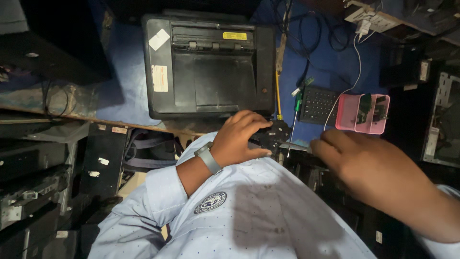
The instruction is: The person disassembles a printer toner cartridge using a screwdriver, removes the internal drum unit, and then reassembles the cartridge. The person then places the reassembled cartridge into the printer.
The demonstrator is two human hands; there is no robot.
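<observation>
My left hand grips a small black part at the printer's six o'clock, steadying it; my right hand hovers open, at the part's three o'clock.

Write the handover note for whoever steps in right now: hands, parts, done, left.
Left hand: closed around a small black plastic mechanism part at the bench edge.
Right hand: empty, fingers loosely curled, hovering just right of that part.
Green-handled screwdriver lies beside the part; black laser printer sits behind it on the blue bench; pink plastic tray and dark keypad to the right.
Done: part is out and in hand.
Left: cannot tell from here.
</observation>
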